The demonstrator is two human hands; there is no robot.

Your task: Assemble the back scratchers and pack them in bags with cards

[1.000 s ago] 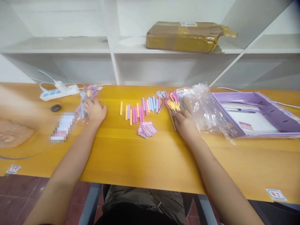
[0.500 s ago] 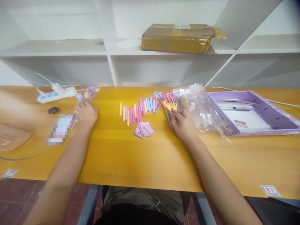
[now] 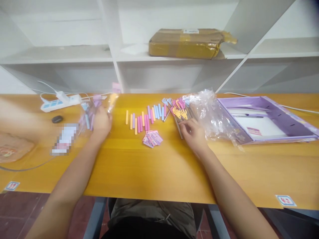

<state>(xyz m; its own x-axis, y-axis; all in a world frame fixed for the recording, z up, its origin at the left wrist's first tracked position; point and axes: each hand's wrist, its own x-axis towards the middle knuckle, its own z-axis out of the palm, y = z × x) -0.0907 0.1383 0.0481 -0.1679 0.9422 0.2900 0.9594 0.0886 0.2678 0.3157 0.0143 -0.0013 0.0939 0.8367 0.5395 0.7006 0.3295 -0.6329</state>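
Note:
My left hand [image 3: 102, 121], blurred, is closed on a back scratcher in a clear bag [image 3: 113, 98]; its yellow head and pink card stick up past my fingers. Just left of it lie more bagged back scratchers, one with a blue head and handle [image 3: 86, 116]. My right hand [image 3: 195, 134] rests at a pile of bare back scratchers [image 3: 179, 111], fingers curled on the metal rods. Their hand-shaped heads are pink, yellow and blue. Between my hands lie several loose coloured handles [image 3: 140, 122] in uneven rows, with small printed cards [image 3: 152, 138] below them.
Crumpled clear plastic bags [image 3: 208, 113] lie against an open purple box [image 3: 270, 137] on the right. At the left are a power strip [image 3: 61, 102], a black earbud case-like object [image 3: 57, 119] and a phone [image 3: 65, 139]. A taped carton [image 3: 184, 44] sits on the shelf.
My left hand has moved right and now lifts a bagged yellow back scratcher away from the others. My right hand stays at the pile, with its fingers slightly shifted.

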